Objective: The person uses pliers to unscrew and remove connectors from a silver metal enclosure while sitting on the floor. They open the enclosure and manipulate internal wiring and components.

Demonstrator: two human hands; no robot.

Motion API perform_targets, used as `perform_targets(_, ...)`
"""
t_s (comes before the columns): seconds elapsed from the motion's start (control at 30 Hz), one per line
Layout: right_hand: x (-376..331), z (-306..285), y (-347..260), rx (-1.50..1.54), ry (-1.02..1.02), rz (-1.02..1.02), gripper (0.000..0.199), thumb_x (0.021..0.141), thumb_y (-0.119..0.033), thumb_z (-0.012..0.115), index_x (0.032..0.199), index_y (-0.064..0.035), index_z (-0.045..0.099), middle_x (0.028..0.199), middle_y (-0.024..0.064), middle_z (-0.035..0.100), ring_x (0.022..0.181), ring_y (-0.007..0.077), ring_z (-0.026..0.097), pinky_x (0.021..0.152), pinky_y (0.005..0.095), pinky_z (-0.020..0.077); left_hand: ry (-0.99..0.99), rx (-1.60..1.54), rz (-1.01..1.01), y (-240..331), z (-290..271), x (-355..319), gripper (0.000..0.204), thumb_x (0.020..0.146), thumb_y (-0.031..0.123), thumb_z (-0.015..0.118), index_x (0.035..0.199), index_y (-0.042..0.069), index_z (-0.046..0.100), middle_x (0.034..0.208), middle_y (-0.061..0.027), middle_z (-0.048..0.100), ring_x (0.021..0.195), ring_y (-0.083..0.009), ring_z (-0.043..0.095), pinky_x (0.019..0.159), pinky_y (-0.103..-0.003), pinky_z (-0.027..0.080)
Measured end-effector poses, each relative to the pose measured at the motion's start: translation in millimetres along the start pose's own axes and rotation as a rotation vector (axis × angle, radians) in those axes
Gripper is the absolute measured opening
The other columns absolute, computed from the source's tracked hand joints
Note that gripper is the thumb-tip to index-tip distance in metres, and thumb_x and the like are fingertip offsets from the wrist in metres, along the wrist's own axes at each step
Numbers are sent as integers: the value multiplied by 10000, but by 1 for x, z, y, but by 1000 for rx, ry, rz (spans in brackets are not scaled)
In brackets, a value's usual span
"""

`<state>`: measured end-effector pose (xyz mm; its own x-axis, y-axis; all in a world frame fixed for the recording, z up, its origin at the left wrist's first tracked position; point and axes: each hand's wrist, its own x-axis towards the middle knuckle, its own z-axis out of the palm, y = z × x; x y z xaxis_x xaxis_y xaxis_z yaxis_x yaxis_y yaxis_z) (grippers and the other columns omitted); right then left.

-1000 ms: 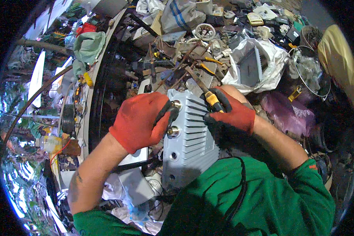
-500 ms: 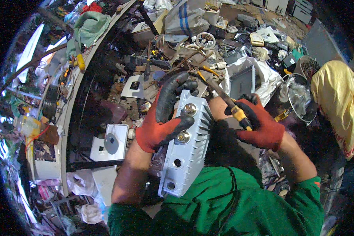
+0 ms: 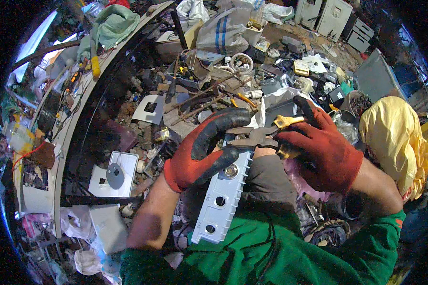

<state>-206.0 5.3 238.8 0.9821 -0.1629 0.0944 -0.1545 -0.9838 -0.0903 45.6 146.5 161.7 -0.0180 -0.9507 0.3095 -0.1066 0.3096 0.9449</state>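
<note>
The grey finned housing [image 3: 226,190] is standing slantwise in front of me, its lower end overlapping my green shirt [image 3: 257,242]. Its narrow face is showing one metal connector [image 3: 230,171], with two round holes [image 3: 220,201] in line below it. The upper end is disappearing behind my left thumb and the pliers [image 3: 257,136].

Change of state: half a second ago the pliers were pointing up and away, off to the right of the housing, and two connectors were showing. Now their jaws are pointing left, standing apart, across the upper end. The tool is thus being presented at the connector end; contact is not being shown clearly.

My right hand [image 3: 321,152] is closing around the yellow handles, to the right of and above the housing. My left hand [image 3: 197,149] is curving half open at the upper left, its thumb lying across the housing and its fingers arching above the jaws; I cannot tell whether it is gripping anything.

Farther out, brown trousers [image 3: 273,180] are showing right of the housing, and a yellow sack [image 3: 387,142] is standing beyond my right hand.
</note>
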Motion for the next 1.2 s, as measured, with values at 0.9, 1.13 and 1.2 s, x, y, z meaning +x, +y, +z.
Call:
perform_targets(0.9, -13, 7, -58, -392, 241, 72, 338, 813, -152, 619, 1145, -89, 626, 918, 91, 698, 1155, 351, 573, 1058, 601, 385, 88, 167, -17, 16, 6, -3, 388, 870, 125, 662, 1237, 6, 624, 1353, -165, 571, 1302, -270, 508, 1080, -378, 386)
perform_targets(1.13, -48, 6, -30, 246, 510, 312, 494, 623, -124, 842, 1058, -52, 618, 1011, 131, 645, 1134, 389, 562, 1003, 487, 423, 248, 100, 24, -4, -12, -14, 327, 896, 50, 616, 1216, -13, 644, 1271, -143, 637, 1212, -238, 575, 1053, -354, 405)
perform_targets(1.2, -70, 44, -24, 688, 800, 420, 596, 695, -135, 799, 1221, -27, 541, 1164, 153, 602, 1160, 334, 569, 1002, 448, 450, 243, 131, 21, -8, -12, -17, 323, 891, 31, 614, 1208, -16, 647, 1273, -140, 636, 1207, -225, 575, 1048, -342, 408)
